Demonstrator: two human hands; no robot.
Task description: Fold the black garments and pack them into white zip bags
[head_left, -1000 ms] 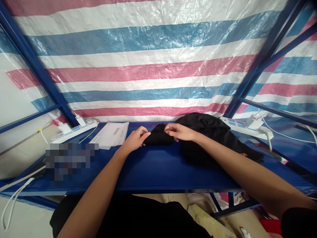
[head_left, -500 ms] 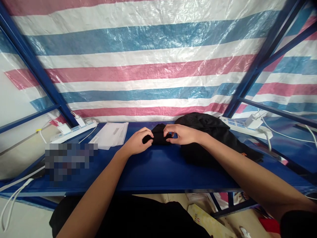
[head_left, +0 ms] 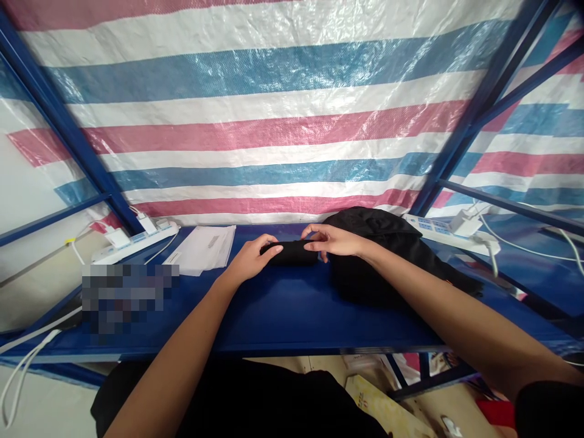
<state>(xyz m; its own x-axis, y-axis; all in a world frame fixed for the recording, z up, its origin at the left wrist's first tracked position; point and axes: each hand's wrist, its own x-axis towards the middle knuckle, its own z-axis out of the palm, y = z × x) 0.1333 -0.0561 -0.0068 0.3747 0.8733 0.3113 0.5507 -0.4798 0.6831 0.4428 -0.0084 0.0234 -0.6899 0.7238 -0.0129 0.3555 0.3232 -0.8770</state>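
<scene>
A small black cloth [head_left: 291, 252] lies rolled into a short tube on the blue shelf [head_left: 283, 316]. My left hand [head_left: 250, 260] grips its left end, fingers curled round it. My right hand [head_left: 329, 241] pinches its right end with fingertips pressed on the roll. Right behind my right hand sits a larger heap of black garments [head_left: 387, 255].
White papers [head_left: 203, 249] lie left of the roll. A white power strip [head_left: 137, 240] with plugs sits at the back left, another power strip [head_left: 449, 231] with cables at the back right. A striped tarp hangs behind the blue rack. Boxes lie on the floor below.
The black cloth has been rolled tighter into a flat, narrow tube. Both hands shifted slightly along it and stay at its ends.
</scene>
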